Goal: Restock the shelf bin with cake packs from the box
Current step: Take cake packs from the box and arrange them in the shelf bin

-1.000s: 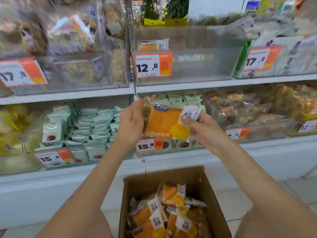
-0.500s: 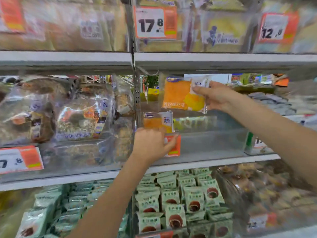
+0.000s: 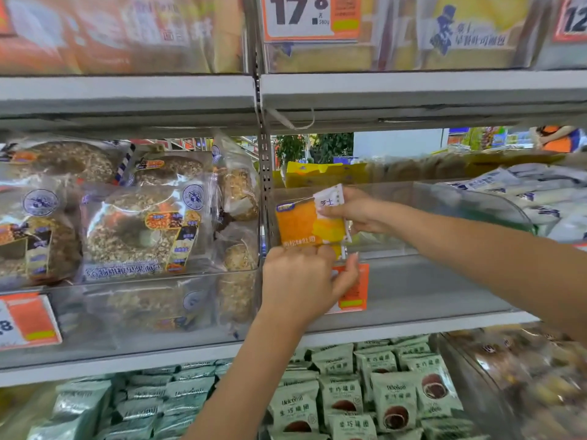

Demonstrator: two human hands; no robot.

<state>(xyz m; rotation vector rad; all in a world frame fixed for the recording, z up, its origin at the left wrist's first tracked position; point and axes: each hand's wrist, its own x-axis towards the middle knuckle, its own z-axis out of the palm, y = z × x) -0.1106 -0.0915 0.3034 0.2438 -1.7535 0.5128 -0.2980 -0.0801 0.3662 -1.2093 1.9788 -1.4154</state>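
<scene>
Cake pack (image 3: pixel 306 224), flat glossy plastic pouch, orange w/ a white corner panel, is being held upright at the front left of the clear plastic shelf bin (image 3: pixel 444 281), above its front wall. Its white top-right corner is being pinched by the right hand (image 3: pixel 355 211), fingers closed on it, and its bottom edge is being gripped by the left hand (image 3: pixel 301 282), thumb spread to the right over an orange price tag (image 3: pixel 354 290) on the bin front. Crinkly clear bags of seeded ring-shaped bread (image 3: pixel 139 230) are being displayed in the next bin to the left; pale green snack packs (image 3: pixel 394 398) are being displayed on the shelf below.
</scene>
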